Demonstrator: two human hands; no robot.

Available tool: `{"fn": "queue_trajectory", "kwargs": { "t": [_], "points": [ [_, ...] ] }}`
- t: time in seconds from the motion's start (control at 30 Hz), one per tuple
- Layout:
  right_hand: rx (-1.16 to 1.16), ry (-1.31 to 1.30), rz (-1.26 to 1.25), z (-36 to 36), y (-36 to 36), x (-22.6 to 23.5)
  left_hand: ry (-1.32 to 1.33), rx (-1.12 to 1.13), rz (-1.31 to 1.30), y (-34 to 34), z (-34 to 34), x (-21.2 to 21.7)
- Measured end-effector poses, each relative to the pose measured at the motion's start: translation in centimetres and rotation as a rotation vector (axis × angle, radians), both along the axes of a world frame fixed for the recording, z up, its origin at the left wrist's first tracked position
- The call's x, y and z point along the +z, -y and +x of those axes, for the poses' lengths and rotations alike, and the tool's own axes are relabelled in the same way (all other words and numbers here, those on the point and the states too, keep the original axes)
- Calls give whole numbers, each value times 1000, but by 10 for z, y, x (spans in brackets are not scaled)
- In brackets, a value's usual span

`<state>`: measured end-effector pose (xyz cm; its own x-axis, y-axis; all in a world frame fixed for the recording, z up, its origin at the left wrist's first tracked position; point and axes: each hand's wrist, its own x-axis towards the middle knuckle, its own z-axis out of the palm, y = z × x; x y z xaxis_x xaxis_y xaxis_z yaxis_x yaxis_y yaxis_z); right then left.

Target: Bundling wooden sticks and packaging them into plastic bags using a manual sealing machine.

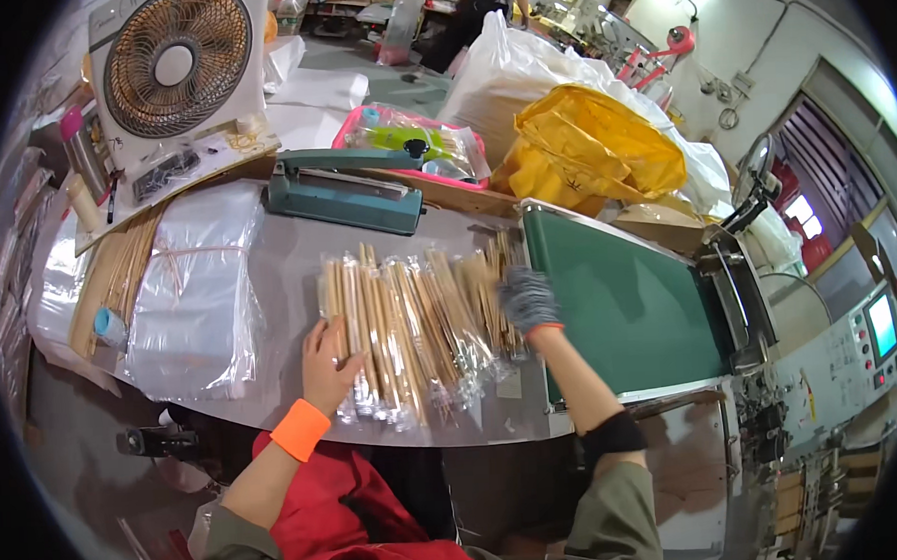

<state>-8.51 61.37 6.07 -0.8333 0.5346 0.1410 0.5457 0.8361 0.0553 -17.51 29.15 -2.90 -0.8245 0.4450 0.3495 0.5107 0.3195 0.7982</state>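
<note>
Sticks point(402, 322) — left hand point(326, 373) alongside

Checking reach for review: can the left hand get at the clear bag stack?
Probably yes: the clear bag stack lies left of the left hand, with only tabletop visible between them.

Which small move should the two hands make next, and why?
Perhaps squeeze the bagged sticks gently together: they lie at uneven angles, with the left hand at their left end and the gloved right hand at the right.
</note>
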Motion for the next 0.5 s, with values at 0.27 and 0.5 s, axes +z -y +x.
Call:
{"fn": "queue_trajectory", "kwargs": {
  "t": [0.27,0.5],
  "points": [
    [-563,-456,-222,-5,-136,-113,618,-167,417,4,-38,-14],
    [112,-289,-877,-44,116,-66,1201,-157,646,15,-19,37]
  ]
}}
